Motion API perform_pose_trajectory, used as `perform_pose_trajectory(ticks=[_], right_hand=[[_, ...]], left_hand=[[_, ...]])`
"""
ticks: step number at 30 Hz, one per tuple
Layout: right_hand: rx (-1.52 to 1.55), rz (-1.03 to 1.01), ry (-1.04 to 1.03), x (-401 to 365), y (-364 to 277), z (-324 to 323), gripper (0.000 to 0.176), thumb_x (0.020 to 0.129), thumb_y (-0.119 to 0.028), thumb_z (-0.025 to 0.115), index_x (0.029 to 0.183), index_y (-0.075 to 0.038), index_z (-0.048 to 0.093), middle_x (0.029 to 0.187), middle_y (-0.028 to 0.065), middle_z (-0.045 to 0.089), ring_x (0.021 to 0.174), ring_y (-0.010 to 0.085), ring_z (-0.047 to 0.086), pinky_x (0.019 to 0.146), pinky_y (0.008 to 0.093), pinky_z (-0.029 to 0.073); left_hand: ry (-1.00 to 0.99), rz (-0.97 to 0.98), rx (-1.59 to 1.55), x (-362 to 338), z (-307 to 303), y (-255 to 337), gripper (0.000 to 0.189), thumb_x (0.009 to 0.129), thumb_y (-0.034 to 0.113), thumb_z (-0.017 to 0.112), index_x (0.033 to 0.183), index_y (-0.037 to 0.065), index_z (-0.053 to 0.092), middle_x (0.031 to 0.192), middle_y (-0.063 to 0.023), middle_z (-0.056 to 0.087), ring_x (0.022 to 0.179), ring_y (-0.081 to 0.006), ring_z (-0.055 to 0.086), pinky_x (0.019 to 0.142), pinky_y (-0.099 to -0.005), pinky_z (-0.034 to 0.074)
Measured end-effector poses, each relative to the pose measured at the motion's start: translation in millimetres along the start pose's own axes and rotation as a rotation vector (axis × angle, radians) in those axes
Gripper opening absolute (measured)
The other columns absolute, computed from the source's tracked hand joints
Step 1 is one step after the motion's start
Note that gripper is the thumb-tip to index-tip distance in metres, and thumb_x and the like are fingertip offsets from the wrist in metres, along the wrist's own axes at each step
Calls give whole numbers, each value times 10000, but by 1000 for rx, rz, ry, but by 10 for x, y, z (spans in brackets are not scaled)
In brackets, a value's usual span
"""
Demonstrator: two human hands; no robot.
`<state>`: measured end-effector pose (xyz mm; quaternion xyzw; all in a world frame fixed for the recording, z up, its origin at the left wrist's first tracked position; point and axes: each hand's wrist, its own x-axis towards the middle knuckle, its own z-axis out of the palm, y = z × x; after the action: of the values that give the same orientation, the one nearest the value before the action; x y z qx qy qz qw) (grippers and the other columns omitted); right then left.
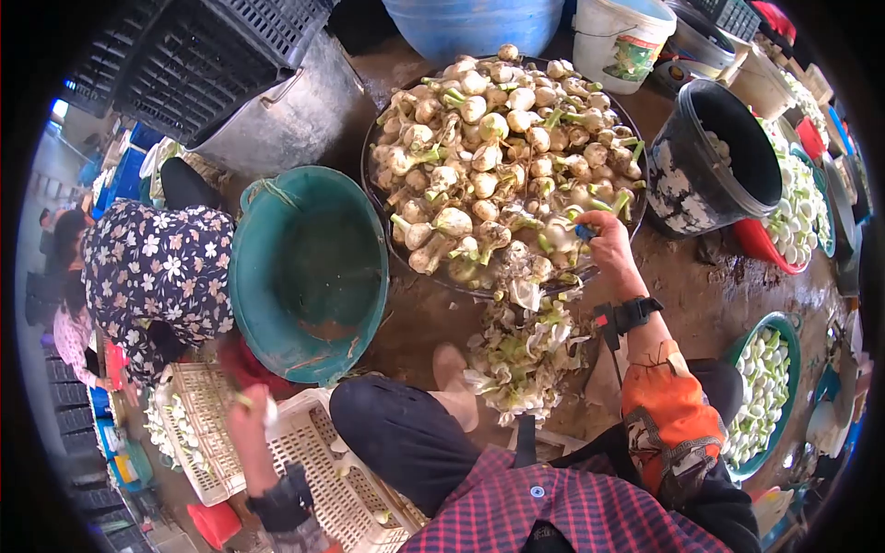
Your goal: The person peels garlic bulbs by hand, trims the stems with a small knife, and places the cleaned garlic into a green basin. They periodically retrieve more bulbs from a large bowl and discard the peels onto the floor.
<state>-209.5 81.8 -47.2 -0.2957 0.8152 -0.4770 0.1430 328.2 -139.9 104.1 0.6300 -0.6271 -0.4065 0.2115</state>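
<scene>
My right hand (pixel 607 244) is closed round a small blue-handled tool (pixel 584 232), its working end blurred against the bulbs. Beneath it, a wide round tray (pixel 371 198) is heaped with onion-like bulbs (pixel 489 157) that carry roots and cut green stems. My left hand (pixel 247 433), smeared by motion, is low at the left with its fingers closed on a whitish peeled bulb (pixel 270 415). That hand hovers close to a cream plastic crate (pixel 309 452) with a few pale bulbs inside. Peelings and leaf scraps (pixel 530 359) lie piled between my feet.
A green tub (pixel 241 276) stands left of the tray. Behind are a blue barrel (pixel 475 23), a white bucket (pixel 625 41) and a black bucket (pixel 687 175). A basin (pixel 788 405) of peeled bulbs sits at the right. Another person (pixel 161 267) in a floral top sits at the left.
</scene>
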Motion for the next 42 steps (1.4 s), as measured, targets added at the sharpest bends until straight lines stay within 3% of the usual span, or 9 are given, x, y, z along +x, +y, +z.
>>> perform_pose_trajectory(ticks=[2, 4, 7, 12, 21, 29, 32, 37, 42], right_hand=[[301, 89, -99, -139, -371, -94, 144, 784, -19, 629, 924, -53, 639, 852, 64, 642, 794, 165, 589, 734, 290, 456], [505, 59, -175, -332, -751, -138, 148, 800, -10, 620, 946, -39, 623, 872, 43, 644, 806, 130, 580, 755, 272, 451], [697, -105, -225, -623, -1256, -128, 181, 822, -45, 623, 1000, -31, 592, 889, 37, 642, 843, 109, 573, 799, 256, 449], [854, -152, -298, -1027, -1359, -6, 339, 877, -192, 591, 1161, -22, 521, 968, 2, 568, 900, 72, 521, 802, 226, 420], [797, 47, 62, -1479, -1482, 255, 191, 884, -104, 543, 1029, 20, 560, 886, 24, 600, 818, 77, 512, 747, 236, 440], [428, -84, -65, -1549, -1262, 65, 208, 881, -64, 514, 1068, 6, 572, 913, 16, 586, 872, 83, 491, 792, 236, 418], [793, 168, -7, -1562, -1326, 103, 201, 892, -92, 527, 1062, 1, 580, 918, 4, 594, 862, 76, 510, 769, 241, 437], [634, 157, -25, -1496, -1236, 128, 196, 848, -85, 585, 1005, 32, 588, 863, 29, 626, 786, 81, 527, 695, 238, 442], [531, 47, -191, -1432, -1114, -46, 178, 823, -75, 623, 970, 25, 621, 846, 22, 636, 768, 79, 538, 702, 241, 448]], left_hand=[[108, 10, 421, -225, -183, -452, 547, 789, 132, 658, 1250, -68, 442, 1201, -149, 519, 1117, -228, 493, 931, -299, 406], [164, 70, -26, -352, 40, -47, 596, 767, 47, 631, 1298, -63, 383, 1301, -173, 433, 1168, -232, 461, 954, -308, 396], [-139, 364, -403, -644, 741, 988, 625, 720, 1, 654, 1295, -7, 407, 1351, -124, 394, 1210, -241, 434, 929, -287, 419], [-592, 608, -469, -851, 2615, 1155, 700, 632, 3, 755, 1247, 43, 422, 1207, -130, 477, 1052, -220, 525, 873, -317, 453], [-306, 1008, -244, -1071, 2953, 1137, 630, 597, 63, 765, 1137, 38, 443, 1060, -158, 489, 965, -304, 535, 808, -376, 462], [-1001, 186, -768, -976, 2860, 1056, 664, 609, -26, 715, 1197, 34, 411, 1094, -145, 452, 1025, -284, 498, 861, -355, 447], [-375, 937, -167, -1073, 2872, 1100, 723, 593, -34, 711, 1236, 46, 391, 1076, -140, 471, 995, -250, 525, 851, -348, 456], [-279, 1025, -56, -1153, 2962, 1097, 739, 571, 1, 726, 1232, 37, 397, 1099, -160, 435, 999, -300, 499, 843, -377, 445], [-696, 567, -386, -990, 2986, 949, 678, 631, 46, 726, 1240, 30, 427, 1084, -117, 524, 903, -234, 552, 769, -333, 482]])
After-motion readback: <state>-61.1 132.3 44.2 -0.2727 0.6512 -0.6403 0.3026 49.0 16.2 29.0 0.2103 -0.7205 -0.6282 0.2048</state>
